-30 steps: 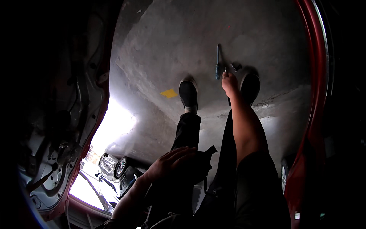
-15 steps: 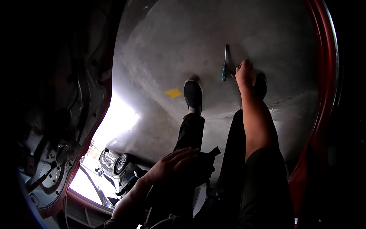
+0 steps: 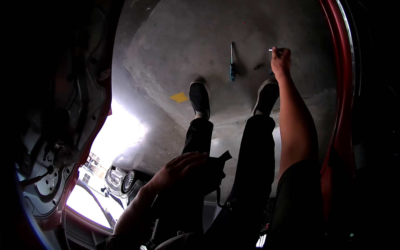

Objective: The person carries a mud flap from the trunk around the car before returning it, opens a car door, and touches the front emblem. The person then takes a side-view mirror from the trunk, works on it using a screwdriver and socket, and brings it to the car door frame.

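My right hand (image 3: 281, 61) is held out over the floor beyond my right shoe. Its fingers are closed on a small silver metal piece (image 3: 271, 50), whose bright end sticks out to the left; its exact kind is unclear. On the floor to the left lies a screwdriver (image 3: 232, 70) with a teal handle and its shaft pointing away from me. Between it and the right hand is a small dark piece (image 3: 258, 66). My left hand (image 3: 179, 168) rests over a black object (image 3: 214, 173) at my left thigh, fingers stretched across it. Shadow hides most of that object.
An open red car door (image 3: 71, 154) with its bare inner metal showing stands at the left. Red car bodywork (image 3: 336, 112) curves along the right. A yellow patch (image 3: 179, 97) marks the floor beside my left shoe (image 3: 199, 98). Another car (image 3: 121, 179) stands farther off at lower left.
My right hand has moved away and to the right, lifting the silver piece into clearer view. The small dark piece is uncovered on the floor. The left hand keeps its place on the black object.
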Demonstrator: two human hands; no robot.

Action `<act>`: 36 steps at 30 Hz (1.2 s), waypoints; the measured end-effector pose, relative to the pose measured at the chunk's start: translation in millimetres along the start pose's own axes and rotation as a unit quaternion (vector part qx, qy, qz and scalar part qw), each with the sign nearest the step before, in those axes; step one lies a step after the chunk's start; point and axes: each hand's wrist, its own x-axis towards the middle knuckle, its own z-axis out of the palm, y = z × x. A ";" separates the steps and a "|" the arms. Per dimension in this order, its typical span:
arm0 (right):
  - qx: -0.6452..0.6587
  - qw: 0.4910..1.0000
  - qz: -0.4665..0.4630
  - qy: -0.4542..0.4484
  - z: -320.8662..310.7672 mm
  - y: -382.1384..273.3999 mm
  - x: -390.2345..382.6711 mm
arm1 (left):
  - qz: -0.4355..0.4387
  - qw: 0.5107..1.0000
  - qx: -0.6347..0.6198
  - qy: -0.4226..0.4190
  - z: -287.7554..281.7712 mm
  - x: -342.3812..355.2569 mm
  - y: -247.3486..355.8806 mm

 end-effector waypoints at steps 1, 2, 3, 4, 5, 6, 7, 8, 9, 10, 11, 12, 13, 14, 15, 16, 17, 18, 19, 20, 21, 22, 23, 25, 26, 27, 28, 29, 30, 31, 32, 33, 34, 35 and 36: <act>-0.021 1.000 0.000 -0.011 -0.3 9.0 -2.2 | 0.000 1.000 0.016 -0.006 4.5 0.0 -1.5; -0.042 0.999 0.001 -0.023 0.6 17.8 -5.2 | 0.000 0.999 0.032 -0.012 7.9 0.2 -2.9; -0.008 0.998 0.041 -0.050 2.1 37.0 -6.1 | 0.002 0.999 0.030 -0.011 9.3 2.7 0.1; -0.009 0.998 0.042 -0.053 3.7 46.3 -11.0 | -0.002 1.000 0.024 -0.013 10.7 4.1 1.2; -0.012 0.997 0.058 -0.057 4.1 55.6 -16.3 | -0.005 1.000 0.017 -0.015 12.9 5.4 1.4; -0.010 0.995 0.075 -0.062 8.6 59.2 -21.2 | -0.011 1.000 0.019 -0.016 14.4 4.8 0.6; -0.006 0.995 0.090 -0.051 -3.7 61.9 -13.1 | 0.000 1.000 0.005 -0.012 19.8 7.7 -0.9; 0.017 0.996 0.084 -0.033 -10.3 76.5 1.3 | 0.012 1.000 -0.010 -0.008 23.8 11.0 -1.4; 0.025 0.995 0.078 -0.063 -11.8 74.4 8.4 | 0.012 1.000 -0.015 -0.008 27.5 13.5 -3.6; 0.046 0.991 0.075 -0.098 -4.2 59.9 12.8 | 0.006 1.000 0.020 -0.013 23.5 12.0 -3.0; 0.150 0.971 0.111 -0.149 7.9 40.0 5.2 | -0.005 0.998 0.057 -0.019 18.7 8.5 -2.9; 0.145 0.972 0.111 -0.148 6.2 38.0 7.9 | -0.002 0.998 0.052 -0.018 19.3 12.4 -1.4; 0.200 0.963 0.121 -0.137 4.0 35.6 12.0 | -0.001 0.999 0.044 -0.012 19.3 16.5 0.4; 0.254 0.950 0.130 -0.126 -0.7 33.9 15.8 | 0.001 0.999 0.035 -0.007 20.0 20.4 2.1; 0.260 0.948 0.131 -0.127 -1.6 25.2 18.0 | -0.002 0.999 0.040 -0.008 16.2 20.7 2.8; 0.302 0.932 0.159 -0.119 -9.8 18.4 21.7 | 0.002 0.999 0.044 -0.013 15.8 21.8 2.4; 0.344 0.913 0.187 -0.111 -14.9 11.3 23.1 | 0.006 0.999 0.048 -0.018 15.3 23.0 2.6; 0.342 0.915 0.185 -0.108 -22.2 15.8 30.1 | 0.011 0.999 0.047 -0.017 14.0 26.9 6.5; 0.333 0.922 0.185 -0.067 -29.9 20.1 37.7 | 0.017 0.999 0.039 -0.014 12.4 30.9 10.8; 0.324 0.927 0.186 -0.025 -37.3 24.3 44.6 | 0.023 0.999 0.032 -0.011 11.0 34.7 15.0; 0.377 0.907 0.185 -0.032 -39.5 21.0 42.2 | 0.020 0.999 0.034 -0.012 10.0 35.3 16.6; 0.380 0.905 0.186 -0.033 -41.9 17.6 39.9 | 0.015 0.999 0.033 -0.020 9.0 35.2 17.6; 0.407 0.889 0.202 -0.055 -43.8 14.1 37.5 | 0.009 0.999 0.031 -0.027 7.8 35.4 19.0; 0.427 0.876 0.214 -0.073 -54.3 13.6 36.7 | 0.015 0.999 0.032 -0.030 7.6 42.6 22.2; 0.422 0.871 0.235 -0.088 -57.7 13.7 35.7 | 0.018 0.999 0.033 -0.032 8.5 46.0 23.2; 0.417 0.866 0.256 -0.102 -62.5 18.8 38.0 | 0.022 0.999 0.031 -0.032 10.0 48.8 25.5; 0.414 0.868 0.255 -0.099 -70.0 26.7 42.5 | 0.025 0.998 0.040 -0.039 12.9 51.2 27.3; 0.417 0.861 0.261 -0.128 -80.1 33.9 47.9 | 0.029 0.997 0.047 -0.046 16.1 54.4 28.3; 0.431 0.845 0.269 -0.164 -75.7 30.5 48.6 | 0.024 0.997 0.053 -0.047 12.8 53.7 29.3; 0.437 0.842 0.270 -0.166 -69.9 26.8 49.4 | 0.023 0.997 0.056 -0.046 9.7 53.2 30.0; 0.386 0.875 0.238 -0.168 -63.0 22.5 51.3 | 0.022 0.997 0.059 -0.044 5.7 52.6 31.4; 0.331 0.905 0.204 -0.170 -53.8 14.3 49.8 | 0.016 0.997 0.062 -0.045 3.2 50.1 30.5; 0.332 0.905 0.206 -0.171 -49.9 8.0 48.7 | 0.013 0.998 0.051 -0.044 2.3 50.0 29.7; 0.316 0.914 0.205 -0.148 -43.2 0.4 47.1 | 0.008 0.998 0.042 -0.043 0.4 49.3 29.4; 0.290 0.928 0.202 -0.119 -48.4 3.0 50.0 | 0.014 0.998 0.037 -0.043 2.7 53.1 28.7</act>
